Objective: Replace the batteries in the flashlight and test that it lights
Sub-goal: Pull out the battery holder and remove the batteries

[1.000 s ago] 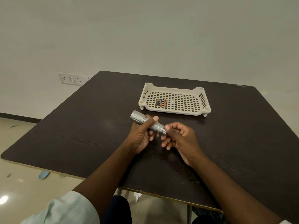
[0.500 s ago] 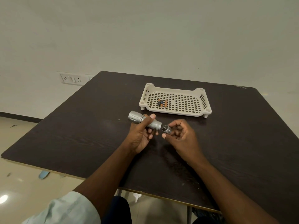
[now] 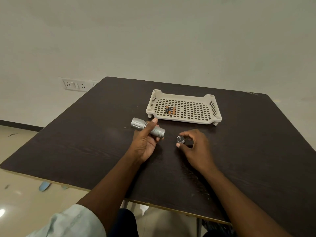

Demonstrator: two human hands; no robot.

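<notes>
Flashlight opened; tail cap separated.
Left hand [image 3: 145, 142] grips the flashlight [image 3: 147, 128] body above the table [image 3: 85, 142]. Right hand [image 3: 196, 147] pinches the tail cap [image 3: 180, 139]. Batteries [image 3: 170, 110] lie in the tray [image 3: 212, 106].

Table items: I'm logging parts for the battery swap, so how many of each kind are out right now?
Flashlight body: 1, held in the left hand
Tail cap: 1, pinched by the right hand
Batteries: 3, in the tray
Perforated tray: 1
Total: 6
</notes>
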